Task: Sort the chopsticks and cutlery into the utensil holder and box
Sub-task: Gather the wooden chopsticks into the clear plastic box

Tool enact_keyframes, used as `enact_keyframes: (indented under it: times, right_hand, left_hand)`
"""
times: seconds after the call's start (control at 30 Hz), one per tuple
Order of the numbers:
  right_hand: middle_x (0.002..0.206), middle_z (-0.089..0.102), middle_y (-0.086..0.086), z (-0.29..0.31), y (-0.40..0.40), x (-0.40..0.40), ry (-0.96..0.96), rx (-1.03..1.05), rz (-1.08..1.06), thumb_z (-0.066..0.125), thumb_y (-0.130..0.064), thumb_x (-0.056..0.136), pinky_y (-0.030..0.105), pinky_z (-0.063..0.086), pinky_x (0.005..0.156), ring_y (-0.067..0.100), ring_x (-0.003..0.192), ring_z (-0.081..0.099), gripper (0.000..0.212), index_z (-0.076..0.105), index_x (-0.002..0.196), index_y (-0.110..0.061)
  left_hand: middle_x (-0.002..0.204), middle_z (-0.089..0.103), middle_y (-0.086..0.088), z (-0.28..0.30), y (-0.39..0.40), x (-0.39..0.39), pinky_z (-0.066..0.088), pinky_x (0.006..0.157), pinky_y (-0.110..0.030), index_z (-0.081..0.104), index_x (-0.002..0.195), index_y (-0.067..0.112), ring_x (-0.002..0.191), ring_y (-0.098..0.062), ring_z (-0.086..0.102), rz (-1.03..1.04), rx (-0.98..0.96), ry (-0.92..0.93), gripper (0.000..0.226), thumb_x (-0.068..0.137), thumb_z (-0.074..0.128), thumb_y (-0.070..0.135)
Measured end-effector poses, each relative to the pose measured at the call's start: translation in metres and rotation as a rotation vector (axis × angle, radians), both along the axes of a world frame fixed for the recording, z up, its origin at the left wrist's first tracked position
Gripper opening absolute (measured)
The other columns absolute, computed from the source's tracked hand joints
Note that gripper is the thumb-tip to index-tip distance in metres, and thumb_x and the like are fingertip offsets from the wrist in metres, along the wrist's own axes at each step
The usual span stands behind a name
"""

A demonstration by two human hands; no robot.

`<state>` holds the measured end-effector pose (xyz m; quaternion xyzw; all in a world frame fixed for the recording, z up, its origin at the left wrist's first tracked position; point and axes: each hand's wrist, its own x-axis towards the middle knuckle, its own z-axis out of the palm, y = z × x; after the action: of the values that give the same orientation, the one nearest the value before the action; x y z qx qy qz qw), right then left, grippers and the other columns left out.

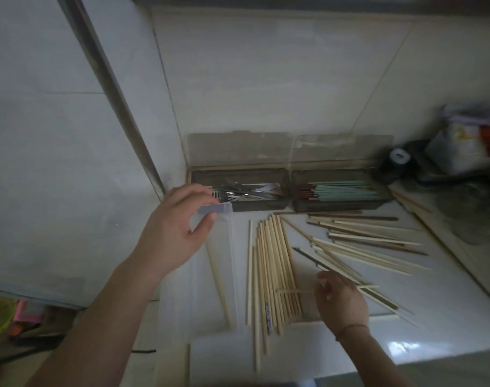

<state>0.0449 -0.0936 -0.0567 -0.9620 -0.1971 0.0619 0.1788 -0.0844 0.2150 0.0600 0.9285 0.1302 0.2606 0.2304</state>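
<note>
Partly, the sorting is done: cutlery lies in the left box [239,191] and green chopsticks in the right box [341,191], while many wooden chopsticks [271,269] are left loose on the counter [405,344]. A clear plastic holder [215,210] is gripped at its far end by the curled fingers of the left hand [179,227], and one chopstick is pinched by the right hand [338,297].

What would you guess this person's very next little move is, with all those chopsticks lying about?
Probably carrying the pale chopstick pinched in the right hand over into the clear box, whose far end the left hand grips. That box already holds one chopstick, and the pale bundle lies loose on the counter.
</note>
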Motion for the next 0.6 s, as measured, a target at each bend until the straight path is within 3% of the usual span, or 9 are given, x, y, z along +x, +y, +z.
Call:
enact_keyframes:
  times: [0.13, 0.27, 0.47, 0.53, 0.6]
  right_hand:
    - [0.101, 0.069, 0.000, -0.008, -0.023, -0.005, 0.128, -0.117, 0.000, 0.046, -0.038, 0.094, 0.027, 0.043, 0.069, 0.022, 0.091, 0.064, 0.028, 0.057, 0.119, -0.038]
    - [0.093, 0.066, -0.006, -0.010, -0.020, -0.004, 0.126, -0.106, 0.002, 0.046, -0.046, 0.092, 0.024, 0.039, 0.064, 0.016, 0.080, 0.059, 0.022, 0.059, 0.108, -0.037]
    - [0.078, 0.063, -0.015, 0.025, 0.020, -0.009, 0.154, 0.333, -0.048, 0.060, -0.030, 0.091, 0.013, 0.042, 0.055, -0.001, 0.063, 0.059, 0.003, 0.059, 0.093, -0.032]
    - [0.080, 0.064, -0.018, 0.040, 0.050, -0.018, 0.140, 0.465, 0.024, 0.062, -0.026, 0.089, 0.011, 0.043, 0.060, -0.001, 0.068, 0.060, 0.011, 0.061, 0.093, -0.036]
    - [0.087, 0.065, -0.019, 0.051, 0.085, -0.032, 0.138, 0.508, 0.195, 0.057, -0.035, 0.088, 0.010, 0.044, 0.066, -0.001, 0.075, 0.060, 0.013, 0.064, 0.097, -0.036]
  left_hand:
    - [0.114, 0.060, 0.005, -0.008, -0.001, -0.004, 0.033, 0.097, -0.009, 0.070, 0.104, 0.015, 0.108, -0.009, 0.054, 0.034, -0.043, 0.025, 0.028, 0.089, 0.054, 0.032]
    - [0.114, 0.060, 0.003, -0.011, -0.003, -0.004, 0.037, 0.098, -0.014, 0.071, 0.101, 0.014, 0.108, -0.009, 0.057, 0.041, -0.077, -0.003, 0.016, 0.087, 0.066, 0.008]
    - [0.108, 0.062, 0.002, -0.009, -0.004, -0.003, 0.036, 0.096, -0.008, 0.072, 0.095, 0.009, 0.102, 0.003, 0.055, 0.091, -0.108, -0.076, 0.033, 0.076, 0.065, -0.017]
    - [0.107, 0.062, 0.002, -0.008, -0.005, -0.003, 0.036, 0.096, -0.008, 0.072, 0.094, 0.008, 0.103, 0.010, 0.053, 0.114, -0.134, -0.111, 0.040, 0.073, 0.058, -0.024]
    - [0.107, 0.062, 0.000, -0.009, -0.003, -0.005, 0.037, 0.095, -0.009, 0.072, 0.094, 0.007, 0.105, 0.008, 0.054, 0.112, -0.153, -0.136, 0.050, 0.068, 0.049, -0.029]
